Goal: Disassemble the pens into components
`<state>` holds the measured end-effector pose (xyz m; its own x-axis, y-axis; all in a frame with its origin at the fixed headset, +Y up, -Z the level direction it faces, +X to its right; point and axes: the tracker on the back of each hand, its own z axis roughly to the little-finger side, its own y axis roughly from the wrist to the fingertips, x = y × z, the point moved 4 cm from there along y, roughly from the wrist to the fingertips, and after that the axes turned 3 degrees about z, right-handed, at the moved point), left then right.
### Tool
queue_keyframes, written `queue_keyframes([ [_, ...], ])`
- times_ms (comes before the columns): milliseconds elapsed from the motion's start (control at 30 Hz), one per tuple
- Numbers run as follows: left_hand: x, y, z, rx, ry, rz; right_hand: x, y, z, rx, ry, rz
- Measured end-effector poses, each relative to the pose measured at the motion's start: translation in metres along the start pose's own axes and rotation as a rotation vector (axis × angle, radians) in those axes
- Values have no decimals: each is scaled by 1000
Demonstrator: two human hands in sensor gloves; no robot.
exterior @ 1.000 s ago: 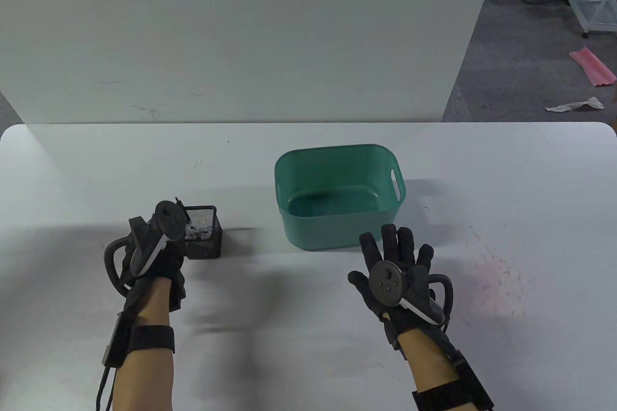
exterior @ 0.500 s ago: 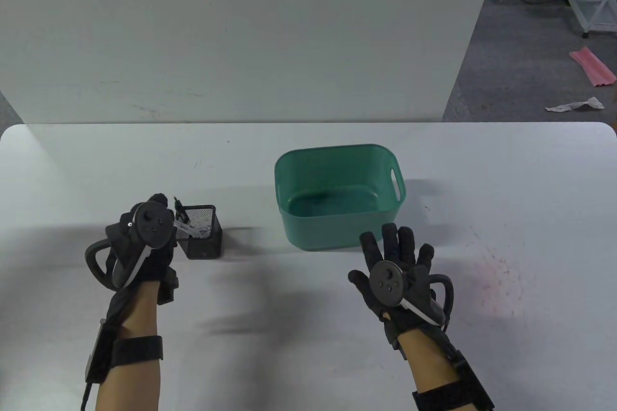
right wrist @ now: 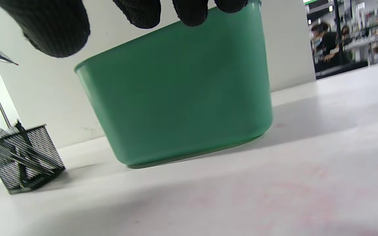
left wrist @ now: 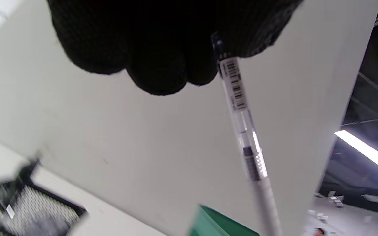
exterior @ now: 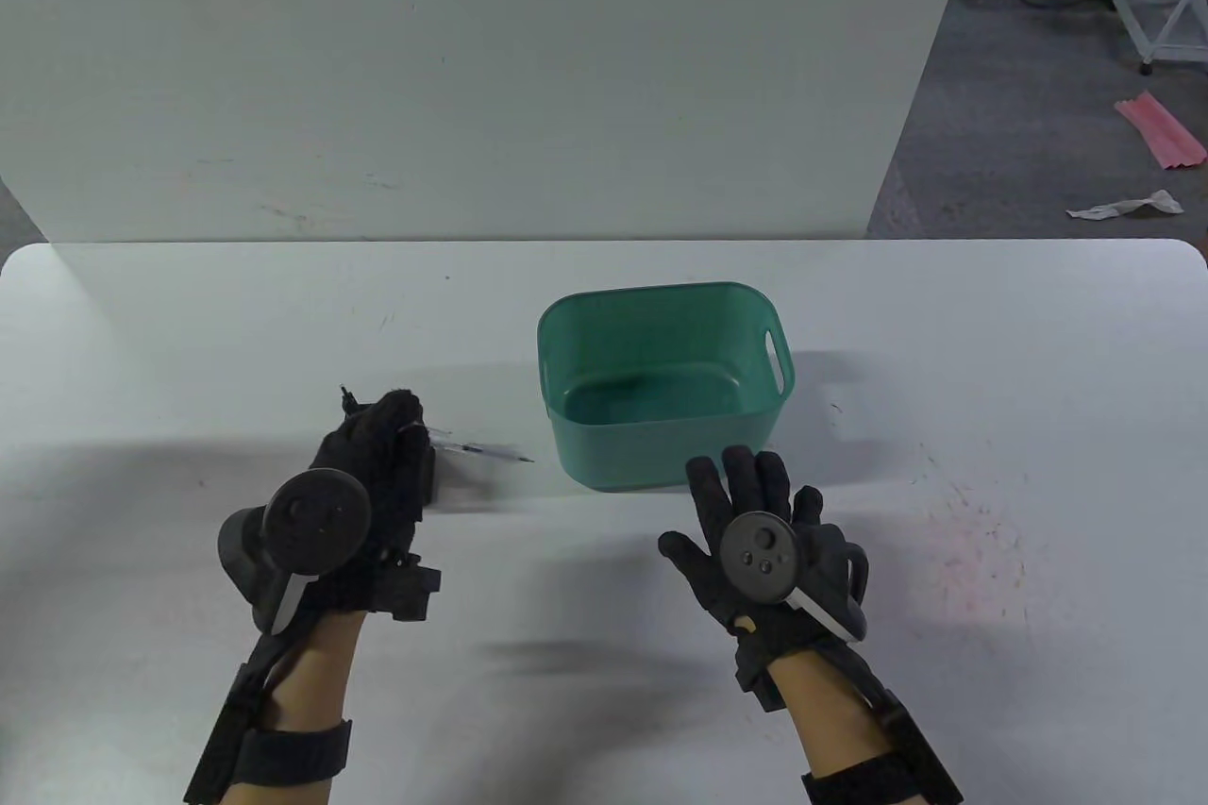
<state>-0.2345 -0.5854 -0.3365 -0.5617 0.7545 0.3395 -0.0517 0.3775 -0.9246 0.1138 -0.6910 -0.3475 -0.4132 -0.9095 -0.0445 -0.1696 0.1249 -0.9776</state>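
Above table, left hand (exterior: 368, 475) gripping pen (exterior: 481, 449)

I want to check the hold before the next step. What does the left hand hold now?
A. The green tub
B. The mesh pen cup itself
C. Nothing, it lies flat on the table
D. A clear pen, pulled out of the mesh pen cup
D: the left hand has its grip on a clear pen whose tip points toward the green tub, and the mesh pen cup stands on the table apart from the pen.
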Motion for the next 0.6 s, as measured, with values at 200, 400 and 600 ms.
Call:
queue_keyframes([
  [200,-47,-10,1,8,-176,154,1,1,2,-21,189,-10],
  [400,-83,-22,6,28,-230,270,12,3,-3,-89,322,-73],
  [600,-96,-27,10,58,-346,336,27,6,-4,-70,473,-161],
])
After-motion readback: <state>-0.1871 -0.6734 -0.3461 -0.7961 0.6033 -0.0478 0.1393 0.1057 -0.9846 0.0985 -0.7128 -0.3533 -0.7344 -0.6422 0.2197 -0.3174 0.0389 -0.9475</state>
